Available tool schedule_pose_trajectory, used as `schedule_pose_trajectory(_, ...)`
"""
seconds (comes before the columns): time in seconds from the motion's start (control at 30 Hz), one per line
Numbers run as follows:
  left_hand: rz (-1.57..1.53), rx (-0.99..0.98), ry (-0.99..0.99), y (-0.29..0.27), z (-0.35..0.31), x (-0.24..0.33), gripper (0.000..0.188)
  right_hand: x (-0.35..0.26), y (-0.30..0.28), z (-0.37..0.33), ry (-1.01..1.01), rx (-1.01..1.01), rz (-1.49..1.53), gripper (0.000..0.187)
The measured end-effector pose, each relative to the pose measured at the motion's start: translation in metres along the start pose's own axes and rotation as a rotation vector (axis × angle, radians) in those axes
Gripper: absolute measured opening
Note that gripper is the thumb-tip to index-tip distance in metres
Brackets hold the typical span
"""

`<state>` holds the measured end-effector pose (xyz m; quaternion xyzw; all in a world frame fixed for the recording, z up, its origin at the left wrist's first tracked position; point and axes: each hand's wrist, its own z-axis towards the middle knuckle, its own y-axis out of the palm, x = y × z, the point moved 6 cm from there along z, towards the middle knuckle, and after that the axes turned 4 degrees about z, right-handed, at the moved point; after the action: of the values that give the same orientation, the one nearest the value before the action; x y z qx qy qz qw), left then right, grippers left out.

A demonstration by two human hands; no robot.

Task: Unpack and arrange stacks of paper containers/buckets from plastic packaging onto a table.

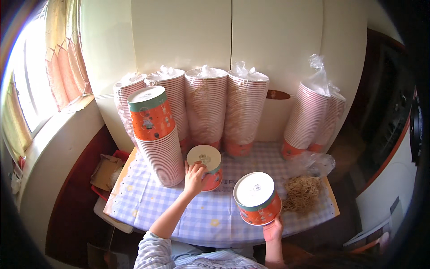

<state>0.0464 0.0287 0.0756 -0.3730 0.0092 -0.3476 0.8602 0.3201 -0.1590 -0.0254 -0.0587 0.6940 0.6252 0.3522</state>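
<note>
Two orange paper tubs with teal bands and pale bottoms are upside down in front of me. My left hand (195, 178) grips the left edge of one paper tub (212, 180), its fingers reaching onto the bottom; this tub stands on the table. In my right hand (273, 229) is the other paper tub (260, 210), held by its lower rim at the right side and slightly tilted. Beside my left hand rises a tall nested stack of tubs (161, 159), its topmost tub (152, 119) showing the orange print.
Several plastic-wrapped tub stacks (206, 107) line the back, with more wrapped stacks (307, 119) at the right. A crumpled clear bag (313, 163) and a tangled tan heap of thin bands (302, 193) lie near the right edge of the checked tablecloth (197, 224). A cardboard box (106, 171) sits lower left.
</note>
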Motion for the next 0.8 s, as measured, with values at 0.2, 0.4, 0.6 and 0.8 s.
schedule_pose_trajectory(0.2, -0.053, 0.049, -0.029, 0.027, -0.001, -0.019, 0.019, 0.005, -0.004, 0.001, 0.037, 0.038, 0.052, 0.045)
schedule_pose_trajectory(0.4, -0.02, 0.0, -0.08, 0.04, -0.007, -0.04, 0.022, 0.039, -0.02, 0.036, 0.195, 0.081, 0.107, 0.033)
schedule_pose_trajectory(0.6, 0.056, -0.009, -0.125, 0.022, -0.016, -0.032, 0.04, 0.058, -0.023, 0.088, 0.19, 0.082, 0.135, 0.031)
schedule_pose_trajectory(0.8, 0.028, -0.113, -0.188, 0.034, -0.088, -0.022, 0.068, 0.059, -0.058, 0.151, 0.147, 0.248, 0.269, 0.029)
